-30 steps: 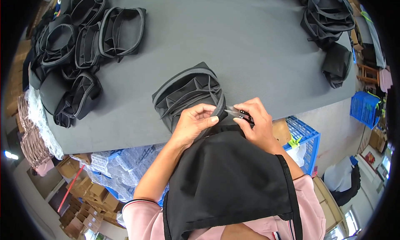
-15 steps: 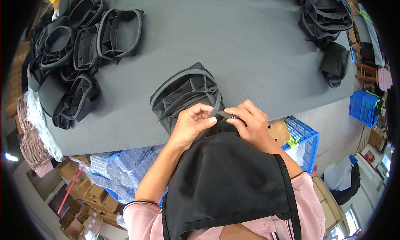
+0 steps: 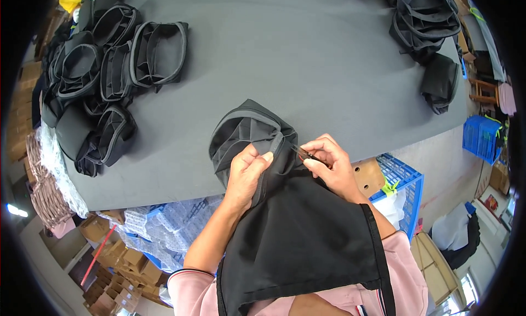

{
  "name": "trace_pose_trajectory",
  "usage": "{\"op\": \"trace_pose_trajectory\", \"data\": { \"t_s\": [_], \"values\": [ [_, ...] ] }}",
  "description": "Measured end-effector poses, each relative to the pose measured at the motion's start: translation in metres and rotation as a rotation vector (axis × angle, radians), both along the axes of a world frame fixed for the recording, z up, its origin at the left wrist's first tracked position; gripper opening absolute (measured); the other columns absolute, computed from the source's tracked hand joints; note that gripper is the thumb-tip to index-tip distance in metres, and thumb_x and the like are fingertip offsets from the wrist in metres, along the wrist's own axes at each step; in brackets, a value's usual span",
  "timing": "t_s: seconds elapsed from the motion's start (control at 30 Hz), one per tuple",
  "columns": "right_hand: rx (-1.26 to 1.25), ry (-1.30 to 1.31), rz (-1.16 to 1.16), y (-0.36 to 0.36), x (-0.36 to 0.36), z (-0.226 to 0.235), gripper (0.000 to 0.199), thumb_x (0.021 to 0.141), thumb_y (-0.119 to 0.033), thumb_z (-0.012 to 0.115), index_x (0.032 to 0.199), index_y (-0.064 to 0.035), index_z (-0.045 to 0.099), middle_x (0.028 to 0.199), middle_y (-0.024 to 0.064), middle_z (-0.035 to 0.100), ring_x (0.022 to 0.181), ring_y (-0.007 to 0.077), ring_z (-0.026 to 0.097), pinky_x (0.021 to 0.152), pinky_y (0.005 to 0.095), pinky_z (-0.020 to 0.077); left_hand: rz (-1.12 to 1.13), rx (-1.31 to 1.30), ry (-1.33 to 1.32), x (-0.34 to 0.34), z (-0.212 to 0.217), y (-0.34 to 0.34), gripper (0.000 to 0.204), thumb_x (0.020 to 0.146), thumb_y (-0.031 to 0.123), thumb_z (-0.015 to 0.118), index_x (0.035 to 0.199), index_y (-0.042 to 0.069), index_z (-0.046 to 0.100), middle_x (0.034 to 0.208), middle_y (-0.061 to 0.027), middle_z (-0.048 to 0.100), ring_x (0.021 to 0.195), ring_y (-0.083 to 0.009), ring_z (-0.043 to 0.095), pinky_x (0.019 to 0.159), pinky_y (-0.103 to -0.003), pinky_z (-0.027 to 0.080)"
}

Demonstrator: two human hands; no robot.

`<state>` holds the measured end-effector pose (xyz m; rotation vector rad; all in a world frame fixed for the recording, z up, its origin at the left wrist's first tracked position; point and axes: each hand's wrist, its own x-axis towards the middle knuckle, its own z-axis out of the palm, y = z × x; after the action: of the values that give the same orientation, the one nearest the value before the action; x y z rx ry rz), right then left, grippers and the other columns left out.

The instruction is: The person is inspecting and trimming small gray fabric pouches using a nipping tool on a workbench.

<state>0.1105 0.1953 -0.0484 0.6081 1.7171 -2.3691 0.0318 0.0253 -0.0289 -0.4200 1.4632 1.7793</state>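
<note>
A black fabric bag (image 3: 241, 131) with inner dividers and a grey-bound rim rests at the table's near edge, its mouth facing up. My left hand (image 3: 247, 173) pinches the bag's rim between thumb and fingers. In my right hand (image 3: 331, 165) is a small pair of dark thread snips (image 3: 307, 154), their tips pointing left at the rim's edge. The tips lie close beside the binding; whether they touch it is too small to tell. A black apron (image 3: 307, 234) covers my front below the hands.
Several similar black bags (image 3: 159, 55) are piled at the table's left, and more (image 3: 427, 23) lie at the far right. Under the near edge are a blue crate (image 3: 405, 179) and clear bubble wrap (image 3: 170, 228). Cardboard boxes (image 3: 118, 255) stand lower left.
My left hand has shifted its grip along the rim and turned the bag, so its opening faces more upward. The snips in my right hand now show plainly, apart from the left fingertips.
</note>
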Motion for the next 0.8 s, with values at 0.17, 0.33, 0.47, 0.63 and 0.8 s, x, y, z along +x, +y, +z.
{"op": "trace_pose_trajectory", "data": {
  "t_s": [0.17, 0.33, 0.47, 0.63, 0.8],
  "values": [
    [0.010, 0.048, 0.012, -0.004, -0.011, -0.002, 0.021, 0.080, 0.001, 0.061, 0.101, 0.0022, 0.058, 0.093, 0.0026, 0.046, 0.079, 0.0085, 0.055, 0.063, 0.0213, 0.0453, -0.031, 0.019, 0.010, 0.008, -0.007, -0.006, 0.007, 0.086, 0.008, 0.055, 0.081, 0.004, 0.051, 0.070, 0.0063, 0.046, 0.063, -0.0008, 0.037, 0.057, -0.018, 0.032],
    [0.219, 0.186, 0.023, -0.004, -0.013, -0.005, 0.022, 0.078, 0.002, 0.064, 0.099, 0.0019, 0.061, 0.090, 0.0036, 0.048, 0.077, 0.0105, 0.055, 0.065, 0.0234, 0.0468, -0.041, 0.020, 0.030, 0.009, -0.001, -0.004, 0.008, 0.086, 0.007, 0.054, 0.080, 0.005, 0.050, 0.069, 0.0069, 0.045, 0.062, -0.0002, 0.035, 0.055, -0.017, 0.029],
    [0.356, 0.196, 0.063, -0.001, -0.014, -0.001, 0.022, 0.078, 0.005, 0.061, 0.100, 0.0024, 0.061, 0.089, 0.0037, 0.047, 0.070, 0.0088, 0.053, 0.060, 0.0213, 0.0444, -0.040, 0.035, 0.034, 0.009, -0.001, -0.006, 0.004, 0.086, 0.007, 0.054, 0.087, 0.003, 0.052, 0.073, 0.0060, 0.048, 0.064, -0.0007, 0.038, 0.058, -0.017, 0.032],
    [0.272, 0.196, -0.110, -0.007, -0.014, 0.005, 0.020, 0.079, 0.006, 0.059, 0.099, 0.0028, 0.060, 0.087, 0.0034, 0.046, 0.064, 0.0067, 0.050, 0.054, 0.0192, 0.0421, 0.137, 0.053, 0.072, -0.001, 0.011, 0.004, 0.011, 0.088, 0.007, 0.049, 0.094, 0.002, 0.056, 0.091, -0.0003, 0.059, 0.083, -0.0061, 0.054, 0.074, -0.021, 0.043],
    [0.173, 0.179, -0.081, -0.008, -0.034, 0.010, 0.021, 0.077, 0.003, 0.064, 0.097, -0.0001, 0.057, 0.087, 0.0024, 0.045, 0.071, 0.0071, 0.050, 0.063, 0.0196, 0.0422, 0.513, 0.184, 0.005, -0.041, -0.005, 0.006, 0.014, 0.092, 0.017, 0.051, 0.089, 0.004, 0.056, 0.092, -0.0047, 0.061, 0.087, -0.0147, 0.058, 0.080, -0.030, 0.048]
  ]
}}
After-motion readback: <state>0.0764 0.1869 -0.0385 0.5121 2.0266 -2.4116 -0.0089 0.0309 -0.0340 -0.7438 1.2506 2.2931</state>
